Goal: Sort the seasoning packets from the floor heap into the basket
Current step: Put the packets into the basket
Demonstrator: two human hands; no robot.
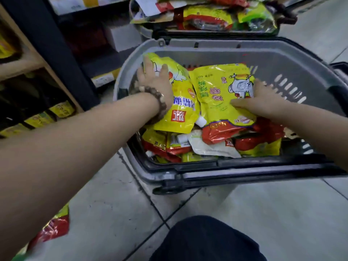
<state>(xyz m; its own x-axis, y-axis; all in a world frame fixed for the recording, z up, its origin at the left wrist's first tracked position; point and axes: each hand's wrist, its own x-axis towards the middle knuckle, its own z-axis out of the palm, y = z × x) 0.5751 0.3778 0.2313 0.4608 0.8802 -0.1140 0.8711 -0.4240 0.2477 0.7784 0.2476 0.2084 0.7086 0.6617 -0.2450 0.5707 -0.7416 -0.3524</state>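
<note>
Tiled floor [113, 204], grey basket [207, 43]: left hand [154, 81] presses flat on a yellow seasoning pouch [180, 113]; right hand [263, 102] covers the neighbouring pouch [212, 91]'s edge, grip unclear.

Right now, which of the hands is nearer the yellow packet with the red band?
Right. The right hand touches the red-banded packet at its right side; the left hand presses the neighbouring yellow pouch, left of it.

A pale grey tiled floor [263, 204] with dark grout lines lies underfoot. At the left stands a light wooden shelf unit [28, 63] with yellow bags [62, 109] on its lower level, beside a dark metal upright [56, 53]. Behind the upright sits a white cardboard box [122, 37]. At the top stands a second grey plastic basket [145, 33], heaped with yellow and red pouches [207, 16].
</note>
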